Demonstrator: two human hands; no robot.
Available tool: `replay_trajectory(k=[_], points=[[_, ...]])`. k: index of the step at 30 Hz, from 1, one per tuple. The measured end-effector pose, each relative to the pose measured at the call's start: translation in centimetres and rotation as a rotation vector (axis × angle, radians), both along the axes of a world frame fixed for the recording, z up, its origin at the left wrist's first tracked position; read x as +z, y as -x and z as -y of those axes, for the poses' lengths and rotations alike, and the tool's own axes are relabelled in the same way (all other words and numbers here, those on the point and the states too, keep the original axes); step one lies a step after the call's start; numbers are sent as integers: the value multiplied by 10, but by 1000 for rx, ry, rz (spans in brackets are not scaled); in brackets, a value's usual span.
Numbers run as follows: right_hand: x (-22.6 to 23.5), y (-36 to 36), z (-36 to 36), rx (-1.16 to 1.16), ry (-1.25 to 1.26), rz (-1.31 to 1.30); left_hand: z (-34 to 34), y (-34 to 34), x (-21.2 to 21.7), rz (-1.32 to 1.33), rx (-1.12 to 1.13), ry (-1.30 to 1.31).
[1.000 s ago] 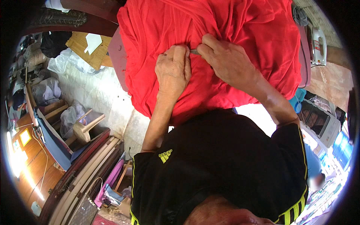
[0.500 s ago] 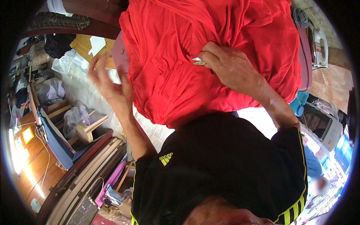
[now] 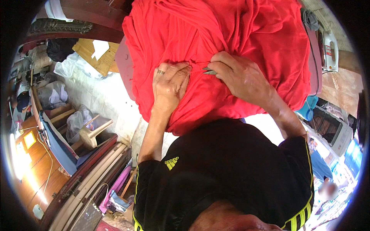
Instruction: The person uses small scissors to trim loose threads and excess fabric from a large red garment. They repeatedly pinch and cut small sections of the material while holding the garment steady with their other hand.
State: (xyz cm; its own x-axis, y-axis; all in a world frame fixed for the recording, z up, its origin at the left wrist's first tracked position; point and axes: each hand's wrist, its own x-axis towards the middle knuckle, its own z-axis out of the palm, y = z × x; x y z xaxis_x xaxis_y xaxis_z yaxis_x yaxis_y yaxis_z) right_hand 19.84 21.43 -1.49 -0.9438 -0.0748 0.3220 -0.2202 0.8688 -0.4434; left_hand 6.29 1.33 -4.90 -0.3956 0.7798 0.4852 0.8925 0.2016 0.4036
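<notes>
A large heap of red cloth (image 3: 266,34) lies in loose folds in front of me, over a mauve-pink tabletop (image 3: 125,71). My left hand (image 3: 169,84), with a ring on one finger, is closed, its fingertips pinching a fold of the cloth near the middle. To its right, my right hand (image 3: 243,77) is wrapped around small metal thread snips (image 3: 209,71). Only the short blades show, pointing left toward the left fingertips; the palm hides the rest. A little raised red fabric stretches between the two hands.
On the left are a board (image 3: 92,56) with white paper, plastic bags (image 3: 71,65) and a small wooden stool (image 3: 92,133). A blue tub (image 3: 307,109) and a white-framed appliance (image 3: 337,134) stand at the right. Another person (image 3: 320,167) is at the lower right.
My left hand came in from beside the cloth, where its fingers were spread, and has taken hold of a fold. My right hand shifted slightly right and down with the snips.
</notes>
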Motion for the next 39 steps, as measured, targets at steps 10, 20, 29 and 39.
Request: replay_trajectory(k=[10, 20, 29, 39], points=[[0, -1, 0, -6, 78, 4, -3, -11, -2, 96, 115, -40], [11, 32, 1, -11, 308, -13, -19, 17, 24, 473, -111, -124], [3, 37, -10, -61, 725, 136, -33, 20, 14, 885, -238, -69], [28, 34, -31, 128, 446, 233, -31, 26, 3, 1032, -282, -137]])
